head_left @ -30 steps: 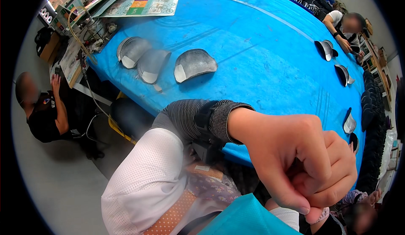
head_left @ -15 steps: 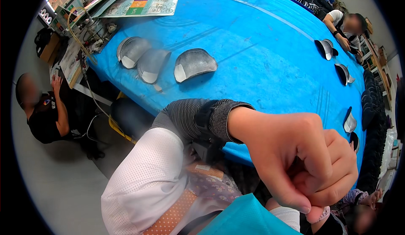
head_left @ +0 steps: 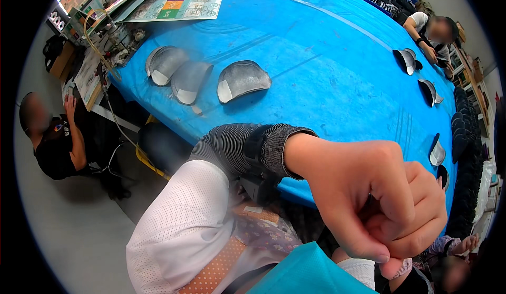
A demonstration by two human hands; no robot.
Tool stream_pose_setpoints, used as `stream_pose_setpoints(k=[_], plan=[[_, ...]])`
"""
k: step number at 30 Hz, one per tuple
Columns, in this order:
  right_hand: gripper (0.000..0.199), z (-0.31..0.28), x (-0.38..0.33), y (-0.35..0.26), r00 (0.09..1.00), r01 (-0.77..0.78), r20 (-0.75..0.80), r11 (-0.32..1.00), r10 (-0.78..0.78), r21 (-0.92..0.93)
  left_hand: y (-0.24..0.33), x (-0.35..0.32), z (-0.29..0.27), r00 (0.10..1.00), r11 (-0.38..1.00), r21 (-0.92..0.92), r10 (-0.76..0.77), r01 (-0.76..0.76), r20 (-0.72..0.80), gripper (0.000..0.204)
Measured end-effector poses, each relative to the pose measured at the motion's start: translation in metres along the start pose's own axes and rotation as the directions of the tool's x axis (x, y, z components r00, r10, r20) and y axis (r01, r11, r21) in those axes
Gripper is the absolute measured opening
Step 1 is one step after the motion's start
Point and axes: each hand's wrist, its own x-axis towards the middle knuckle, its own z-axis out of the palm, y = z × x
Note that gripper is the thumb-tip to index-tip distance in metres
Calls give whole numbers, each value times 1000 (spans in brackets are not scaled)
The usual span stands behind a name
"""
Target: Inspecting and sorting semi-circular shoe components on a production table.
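Across the upper half of the view, from 10 to 3 o'clock, spreads a blue table (head_left: pixel 327 56), the largest thing in sight. Next in size is the left hand (head_left: pixel 379 199), raised close to the camera at 4 o'clock. It is balled into a tight fist, fingers curled fully in. Whether anything sits inside cannot be told, since nothing shows between the fingers. Its arm runs in from 7 o'clock in a white mesh sleeve (head_left: pixel 179 230) with a grey ribbed cuff (head_left: pixel 253 149). The right hand is not in view. A teal cloth (head_left: pixel 300 273) fills the 6 o'clock edge. A printed sheet (head_left: pixel 179 1) lies on the table at 11 o'clock. Three grey curved shells sit near the table's near edge at 10 to 11 o'clock: one (head_left: pixel 242 80) nearest the fist yet well apart from it, a second (head_left: pixel 190 80) just beside it, and a third (head_left: pixel 164 62) touching the second. More shells (head_left: pixel 428 91) dot the edge at 2 to 3 o'clock. A seated person (head_left: pixel 58 141) is at 9 o'clock, another (head_left: pixel 427 27) at 1 o'clock. By the look of it, no shell is being handled and the near three wait untouched.
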Motion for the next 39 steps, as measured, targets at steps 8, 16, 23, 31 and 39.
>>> stream_pose_setpoints(k=[8,16,23,31,39], plan=[[45,-1,0,1,1000,12,9,1000,-12,6,1,0,-1,1000,1000,12,-4,4,-1,40],[45,-5,0,4,999,46,13,999,-46,27,2,0,-1,1000,1000,18,-6,6,0,40],[44,-3,-4,2,1000,13,-3,999,-12,35,3,0,-1,1000,1000,27,-7,7,0,40],[44,-4,-4,2,1000,26,4,998,-26,57,5,-1,-1,999,996,72,50,-49,-6,40],[46,-6,-2,5,987,146,72,987,-141,-68,2,-2,1,999,998,57,32,-32,-9,42]])
